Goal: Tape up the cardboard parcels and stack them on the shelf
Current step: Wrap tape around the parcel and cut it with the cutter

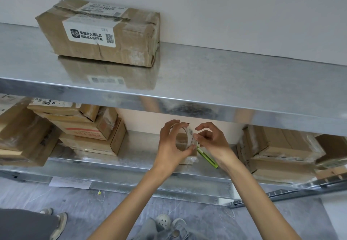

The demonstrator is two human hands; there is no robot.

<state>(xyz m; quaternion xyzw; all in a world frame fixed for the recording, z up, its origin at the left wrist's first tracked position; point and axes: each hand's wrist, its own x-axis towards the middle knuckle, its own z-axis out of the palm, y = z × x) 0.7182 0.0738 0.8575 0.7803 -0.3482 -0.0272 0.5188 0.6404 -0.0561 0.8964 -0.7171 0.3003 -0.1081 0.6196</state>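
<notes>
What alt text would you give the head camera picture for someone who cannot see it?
A person's left hand holds a roll of clear tape while the right hand picks at its edge, below a metal shelf carrying one cardboard box. More boxes are stacked on the lower shelf, near a green cutter.

A parcel storeroom: galvanised steel shelving spans above and behind the grip on the tape roll, a labelled cardboard parcel sits up-left of it, taped parcel stacks flank it on both sides, grey floor lies below.
</notes>
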